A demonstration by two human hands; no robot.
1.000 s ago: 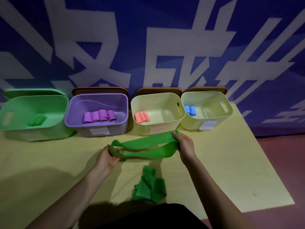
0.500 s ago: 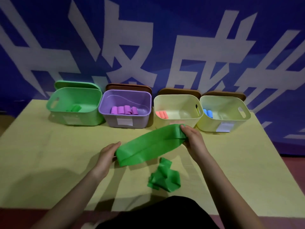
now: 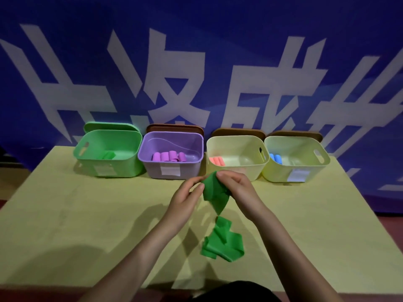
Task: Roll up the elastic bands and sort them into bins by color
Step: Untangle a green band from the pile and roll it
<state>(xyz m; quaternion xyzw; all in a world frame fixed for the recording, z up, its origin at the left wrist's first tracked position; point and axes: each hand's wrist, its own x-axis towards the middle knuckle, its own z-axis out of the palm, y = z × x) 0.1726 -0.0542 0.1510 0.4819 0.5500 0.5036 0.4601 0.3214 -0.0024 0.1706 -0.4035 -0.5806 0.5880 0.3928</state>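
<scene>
The green elastic band (image 3: 214,192) hangs folded between both hands above the table (image 3: 87,214), its long axis running roughly up and down, the narrowing lower end pointing toward the person. The left hand (image 3: 185,199) pinches its upper edge with thumb and fingertips; the right hand (image 3: 237,190) grips the same top portion from the other side, fingers curled over it. Just below it, a second green band (image 3: 222,243) lies crumpled in loose flat folds on the pale yellow tabletop.

Four smooth plastic bins with rounded corners stand in a row along the far edge. The green bin (image 3: 113,168) holds one green roll (image 3: 108,155). The purple bin (image 3: 172,168) holds several purple rolls (image 3: 169,156). The first cream bin (image 3: 255,168) holds coral rolls (image 3: 217,160), and the second cream bin (image 3: 272,168) holds blue rolls (image 3: 275,158). Each bin carries a pale label on its front.
</scene>
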